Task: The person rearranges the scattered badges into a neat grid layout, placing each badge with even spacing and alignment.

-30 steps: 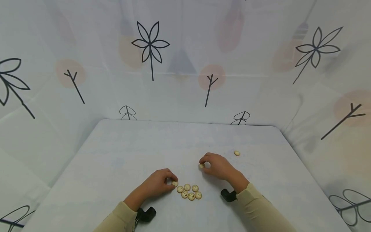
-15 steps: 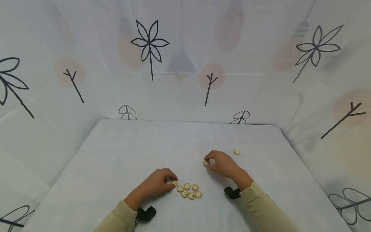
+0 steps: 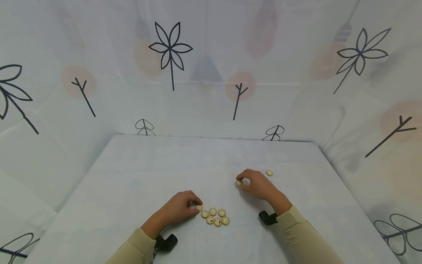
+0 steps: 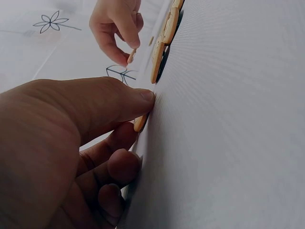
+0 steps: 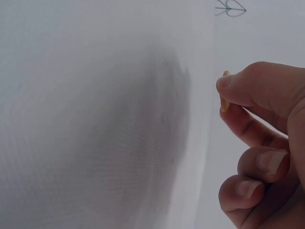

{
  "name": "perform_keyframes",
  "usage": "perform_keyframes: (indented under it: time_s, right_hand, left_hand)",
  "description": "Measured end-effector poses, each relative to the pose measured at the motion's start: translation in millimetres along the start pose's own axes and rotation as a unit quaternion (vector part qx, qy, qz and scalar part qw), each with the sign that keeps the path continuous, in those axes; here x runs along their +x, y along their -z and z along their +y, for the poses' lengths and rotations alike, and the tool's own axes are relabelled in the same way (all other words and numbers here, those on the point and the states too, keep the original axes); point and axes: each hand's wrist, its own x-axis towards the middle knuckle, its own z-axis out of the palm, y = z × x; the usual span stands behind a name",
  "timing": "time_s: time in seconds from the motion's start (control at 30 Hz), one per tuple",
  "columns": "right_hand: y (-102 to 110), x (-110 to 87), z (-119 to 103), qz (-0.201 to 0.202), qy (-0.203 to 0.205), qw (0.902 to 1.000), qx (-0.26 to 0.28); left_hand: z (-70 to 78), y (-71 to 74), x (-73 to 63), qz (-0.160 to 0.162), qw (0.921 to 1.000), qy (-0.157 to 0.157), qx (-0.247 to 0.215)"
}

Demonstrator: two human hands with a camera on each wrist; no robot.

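My left hand (image 3: 178, 208) pinches a round wooden button (image 4: 139, 123) between thumb and forefinger, down at the tabletop. Just right of its fingertips lies a cluster of several cream-coloured wooden buttons (image 3: 217, 222), set close together in two rough rows. Farther back and to the right, my right hand (image 3: 258, 184) pinches another wooden button (image 5: 225, 98) by its edges, held up off the table over its own shadow. One lone button (image 3: 269, 172) lies on the table just beyond the right hand.
The white-covered table (image 3: 158, 161) reaches back to a patterned cloth wall (image 3: 204, 106) with line-drawn flowers and twigs. Black wrist-camera mounts (image 3: 167, 243) stick out near both cuffs.
My right hand has moved right and away from me, carrying its button toward the lone button. The left hand and the cluster have stayed in place.
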Motion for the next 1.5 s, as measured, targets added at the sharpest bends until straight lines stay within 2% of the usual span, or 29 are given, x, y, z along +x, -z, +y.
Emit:
perform_keyframes:
  time_s: [0.27, 1.13, 1.5]
  right_hand:
    - [4.6, -0.3, 4.8, 0.001, -0.012, 0.9997, 0.022]
    - [18.0, -2.3, 26.7, 0.02, -0.039, 0.9989, -0.016]
    - [20.0, -1.2, 39.7, 0.029, -0.035, 0.9988, -0.021]
  left_hand:
    - [0.6, -0.9, -0.5, 0.003, 1.0, -0.001, 0.003]
    - [4.6, 2.8, -1.3, 0.0, 1.0, 0.008, 0.0]
    - [4.0, 2.7, -1.6, -0.002, 0.9999, 0.01, 0.002]
